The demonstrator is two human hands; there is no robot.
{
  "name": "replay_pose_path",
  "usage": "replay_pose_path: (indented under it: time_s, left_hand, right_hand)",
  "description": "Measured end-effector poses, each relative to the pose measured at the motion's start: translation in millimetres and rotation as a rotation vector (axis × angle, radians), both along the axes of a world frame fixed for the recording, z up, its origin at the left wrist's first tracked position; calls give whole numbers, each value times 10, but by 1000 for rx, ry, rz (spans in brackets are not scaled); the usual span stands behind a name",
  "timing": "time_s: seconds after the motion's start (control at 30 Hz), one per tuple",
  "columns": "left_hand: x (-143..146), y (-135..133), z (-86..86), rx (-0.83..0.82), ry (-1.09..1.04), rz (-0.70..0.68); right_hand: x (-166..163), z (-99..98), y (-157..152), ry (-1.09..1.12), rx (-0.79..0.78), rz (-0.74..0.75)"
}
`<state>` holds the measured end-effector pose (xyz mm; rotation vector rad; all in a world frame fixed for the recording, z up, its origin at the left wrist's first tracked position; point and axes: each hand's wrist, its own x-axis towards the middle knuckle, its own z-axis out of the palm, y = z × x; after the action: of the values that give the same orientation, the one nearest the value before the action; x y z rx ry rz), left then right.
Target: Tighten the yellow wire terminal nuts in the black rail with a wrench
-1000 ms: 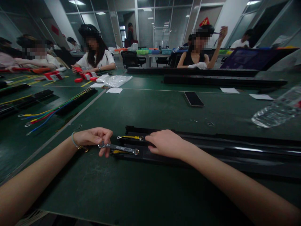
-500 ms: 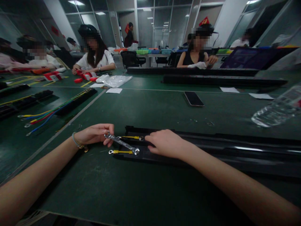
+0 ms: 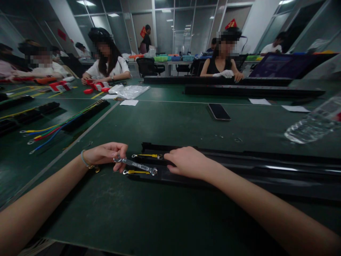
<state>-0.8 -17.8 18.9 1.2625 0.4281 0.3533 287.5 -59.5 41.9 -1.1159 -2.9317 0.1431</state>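
My left hand [image 3: 112, 152] is closed on the open end of a silver combination wrench [image 3: 137, 165]. The wrench's ring end sits at the inner end of the lower short yellow wire [image 3: 138, 172], where a bolt would be hidden beneath it. Both yellow wires lie at the left end of a long black channel [image 3: 239, 167] and carry ring terminals that stick out to the left. Resting over the channel's middle, my right hand [image 3: 186, 161] has its fingers curled down on it. Its fingertips are beside the bolt [image 3: 160, 156] of the upper yellow wire [image 3: 146, 155].
A phone [image 3: 219, 111] lies beyond the channel. A clear plastic bottle [image 3: 311, 122] is on its side at the right. Coloured wires with ring terminals [image 3: 61, 126] extend from a black bar at the left. Co-workers [image 3: 106, 67] sit across the green table.
My left hand has swung the wrench's near end slightly left and down, while its ring end stays in place. My right hand keeps still. Across the table, a co-worker's hand has lowered onto a black bar.
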Motion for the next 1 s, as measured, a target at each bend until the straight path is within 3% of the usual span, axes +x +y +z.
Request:
replay_pose_path:
  time_s: [0.57,1.0]
  left_hand:
    - [-12,-29,46,-41,93,-218]
    - [5,8,-3,21,7,17]
  right_hand:
    - [-5,10,6,-23,-2,-8]
    - [2,7,6,-1,-8,1]
